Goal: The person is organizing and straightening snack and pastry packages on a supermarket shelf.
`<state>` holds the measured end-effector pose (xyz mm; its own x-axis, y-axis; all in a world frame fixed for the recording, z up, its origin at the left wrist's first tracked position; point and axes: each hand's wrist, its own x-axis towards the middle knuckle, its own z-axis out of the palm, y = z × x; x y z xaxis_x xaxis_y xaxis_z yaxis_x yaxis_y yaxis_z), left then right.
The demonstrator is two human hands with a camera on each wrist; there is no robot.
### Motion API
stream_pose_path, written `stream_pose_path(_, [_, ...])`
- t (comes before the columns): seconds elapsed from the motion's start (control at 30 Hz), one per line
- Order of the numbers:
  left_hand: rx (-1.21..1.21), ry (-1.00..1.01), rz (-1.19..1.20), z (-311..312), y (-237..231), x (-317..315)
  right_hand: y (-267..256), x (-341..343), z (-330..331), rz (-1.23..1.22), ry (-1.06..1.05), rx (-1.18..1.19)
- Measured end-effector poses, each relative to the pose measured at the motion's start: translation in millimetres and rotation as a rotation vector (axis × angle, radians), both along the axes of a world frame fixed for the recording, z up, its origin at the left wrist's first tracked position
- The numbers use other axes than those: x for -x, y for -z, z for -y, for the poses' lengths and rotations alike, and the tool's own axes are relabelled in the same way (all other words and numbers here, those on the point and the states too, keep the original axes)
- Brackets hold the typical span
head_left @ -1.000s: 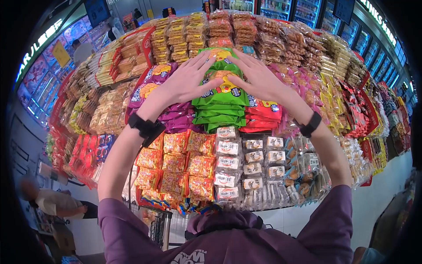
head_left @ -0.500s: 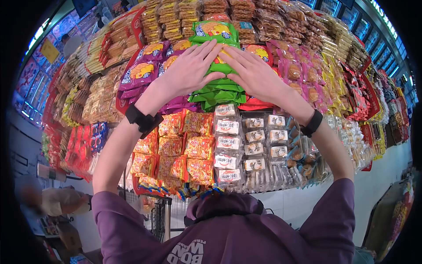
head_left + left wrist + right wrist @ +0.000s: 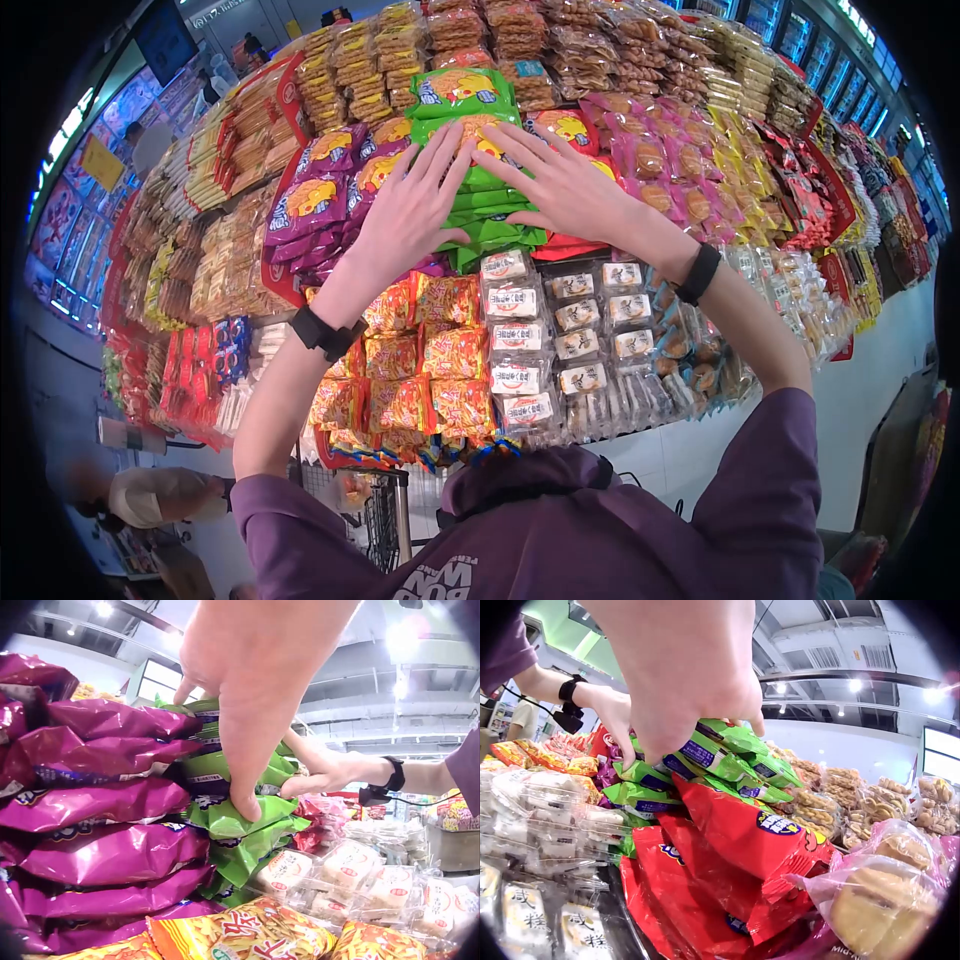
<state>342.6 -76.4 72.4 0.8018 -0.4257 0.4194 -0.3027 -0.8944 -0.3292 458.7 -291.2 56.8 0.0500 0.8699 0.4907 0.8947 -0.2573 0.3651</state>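
Observation:
Both hands lie over a stack of green snack bags (image 3: 490,215) with a yellow cartoon print. My left hand (image 3: 408,210) rests on the stack's left side, fingers straight and spread, pointing away. In the left wrist view its thumb presses against the near side of the green bags (image 3: 236,825). My right hand (image 3: 570,195) lies on the right side, fingers extended and slanting to the left, fingertips close to the left hand's. The right wrist view shows the green bags (image 3: 735,761) beneath it. Another green bag (image 3: 465,90) shows beyond the fingertips.
Purple bags (image 3: 310,200) are piled left of the green stack, red bags (image 3: 720,885) to its right. Nearer me lie orange noodle-snack packs (image 3: 455,350) and white-labelled clear packs (image 3: 515,335). Wrapped biscuits (image 3: 650,155) stand farther right. A person (image 3: 160,497) is at the lower left.
Both hands have drawn back towards me over the green stack, uncovering the far green bag. The thumbs have moved down to the stack's near side, and the head view has shifted slightly.

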Motion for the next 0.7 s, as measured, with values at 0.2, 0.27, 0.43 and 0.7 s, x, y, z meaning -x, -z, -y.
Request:
stream_pose_path(0.2, [0.248, 0.023, 0.166, 10, -4, 28, -2, 8, 11, -0.148, -0.052, -0.136])
stream_pose_path(0.27, [0.390, -0.002, 0.243, 11, 0, 52, -7, 20, 24, -0.264, -0.065, -0.261])
stream_pose_path(0.43, [0.731, -0.344, -0.079, 1, 13, 88, 11, 49, 46, -0.802, 0.204, -0.370])
stream_pose_path(0.7, [0.861, -0.316, -0.343, -18, 43, 47, 45, 39, 23, -0.976, 0.187, -0.289])
